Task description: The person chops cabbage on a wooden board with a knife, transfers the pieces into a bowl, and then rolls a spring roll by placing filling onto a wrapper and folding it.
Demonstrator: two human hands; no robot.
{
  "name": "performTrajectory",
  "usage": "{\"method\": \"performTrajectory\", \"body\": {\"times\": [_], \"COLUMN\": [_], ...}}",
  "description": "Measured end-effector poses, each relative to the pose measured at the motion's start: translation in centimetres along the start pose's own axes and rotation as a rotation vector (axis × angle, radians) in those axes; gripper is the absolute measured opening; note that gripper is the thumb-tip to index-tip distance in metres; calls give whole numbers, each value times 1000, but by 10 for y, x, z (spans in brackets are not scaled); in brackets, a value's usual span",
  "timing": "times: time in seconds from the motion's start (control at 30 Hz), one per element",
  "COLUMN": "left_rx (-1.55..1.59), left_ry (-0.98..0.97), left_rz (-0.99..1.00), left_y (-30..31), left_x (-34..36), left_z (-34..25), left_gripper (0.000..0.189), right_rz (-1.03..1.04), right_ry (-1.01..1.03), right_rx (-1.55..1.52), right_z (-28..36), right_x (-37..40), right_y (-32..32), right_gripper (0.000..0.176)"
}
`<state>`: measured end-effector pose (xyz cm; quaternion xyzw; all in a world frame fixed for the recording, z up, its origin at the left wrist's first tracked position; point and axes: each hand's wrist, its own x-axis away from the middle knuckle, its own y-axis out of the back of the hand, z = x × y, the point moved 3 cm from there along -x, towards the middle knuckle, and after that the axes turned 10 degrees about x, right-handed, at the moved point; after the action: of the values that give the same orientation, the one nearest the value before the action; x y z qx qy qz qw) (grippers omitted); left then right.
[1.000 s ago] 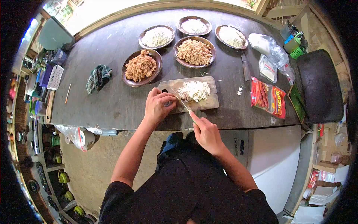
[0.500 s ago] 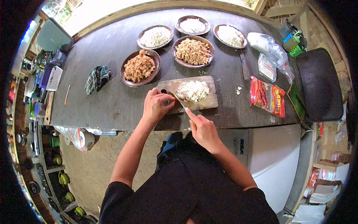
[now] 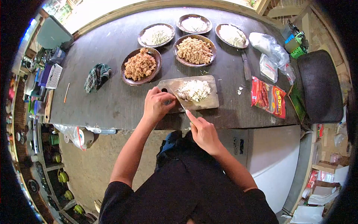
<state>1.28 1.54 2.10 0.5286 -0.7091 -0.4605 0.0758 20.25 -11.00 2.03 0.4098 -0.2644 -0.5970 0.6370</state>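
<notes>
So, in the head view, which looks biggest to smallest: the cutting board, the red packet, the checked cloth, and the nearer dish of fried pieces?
1. cutting board
2. dish of fried pieces and red packet: these look about alike, so I won't rank them
3. checked cloth, smallest

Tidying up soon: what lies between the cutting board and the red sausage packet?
Head view: a few small white scraps on otherwise bare dark tabletop.
</notes>
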Motion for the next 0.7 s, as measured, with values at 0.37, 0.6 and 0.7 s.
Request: {"method": "performTrajectory", "body": {"times": [0.37, 0.6, 0.7], "left_rx": [45, 45, 59], "left_ry": [19, 0, 28], "left_rz": [-11, -13, -1], "left_y": [1, 1, 0], "left_x": [1, 1, 1], "left_z": [0, 1, 3], "left_gripper": [14, 14, 15], "right_rz": [-40, -8, 5], "right_ry": [5, 0, -22], "right_rx": [-8, -31, 56], "right_z": [-4, 1, 6], "right_x": [1, 3, -2], "right_y": [1, -2, 0], "right_gripper": [55, 56, 57]}}
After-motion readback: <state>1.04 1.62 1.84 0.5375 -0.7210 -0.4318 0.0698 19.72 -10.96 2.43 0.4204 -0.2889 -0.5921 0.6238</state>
